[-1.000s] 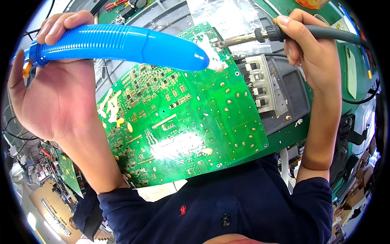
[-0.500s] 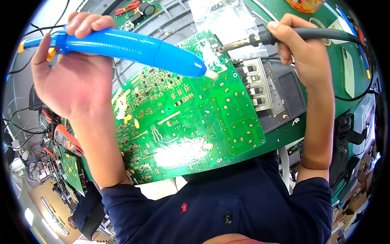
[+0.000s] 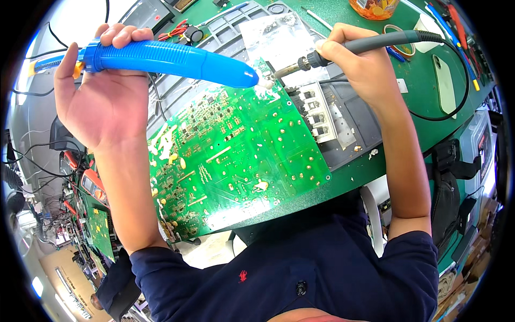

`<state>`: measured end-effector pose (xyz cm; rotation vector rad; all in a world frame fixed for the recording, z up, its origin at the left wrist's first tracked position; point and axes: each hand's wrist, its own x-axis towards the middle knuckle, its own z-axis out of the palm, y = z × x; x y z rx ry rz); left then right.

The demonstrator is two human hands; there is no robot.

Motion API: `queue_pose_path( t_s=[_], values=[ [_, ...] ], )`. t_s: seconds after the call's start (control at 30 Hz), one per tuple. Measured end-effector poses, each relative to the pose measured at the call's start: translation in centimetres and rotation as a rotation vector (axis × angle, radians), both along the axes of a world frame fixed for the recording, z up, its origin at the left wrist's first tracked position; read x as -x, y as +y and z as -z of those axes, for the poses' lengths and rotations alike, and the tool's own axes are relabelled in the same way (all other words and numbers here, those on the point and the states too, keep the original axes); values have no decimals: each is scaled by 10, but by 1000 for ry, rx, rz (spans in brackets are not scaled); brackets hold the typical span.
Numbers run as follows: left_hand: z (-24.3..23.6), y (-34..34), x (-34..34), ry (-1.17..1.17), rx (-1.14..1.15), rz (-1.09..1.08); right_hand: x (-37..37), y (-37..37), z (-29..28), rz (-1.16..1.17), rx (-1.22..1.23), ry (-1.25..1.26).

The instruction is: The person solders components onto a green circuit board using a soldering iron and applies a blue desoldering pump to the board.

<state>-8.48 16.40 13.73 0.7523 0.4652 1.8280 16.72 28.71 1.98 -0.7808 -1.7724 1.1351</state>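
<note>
My left hand [image 3: 110, 91] is closed round a blue solder sucker [image 3: 171, 61], fingers over its top and palm turned up. Its pale nozzle points at the upper right part of a large green circuit board [image 3: 247, 145]. In my right hand [image 3: 359, 67] is a soldering iron [image 3: 343, 49] with a dark handle and cord. The iron's metal tip reaches to the board's upper edge, close beside the sucker's nozzle; whether the two touch I cannot tell. White residue surrounds that spot. Solder joints, small chips and yellowish blobs cover the board.
Under the board lies a grey mat [image 3: 354, 118] on a green table. A metal-framed component block [image 3: 316, 112] adjoins the board's right edge. Around stand a plastic bag [image 3: 273, 35], an orange jar [image 3: 374, 8], a pale green phone [image 3: 444, 86] and a red multimeter [image 3: 94, 185].
The iron's tip and the sucker's nozzle have come closer together at the board's upper edge. My right hand has shifted left. The whole view has also shifted slightly.
</note>
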Motion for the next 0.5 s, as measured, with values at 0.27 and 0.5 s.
queue_pose_path(
  t_s=[0.27,0.5],
  values=[
    [6,19,-17,17,11,57,0,1,4,-6,-13,-3],
    [9,50,-14,-13,123,115,0,0,3,-18,1,29]
  ],
)
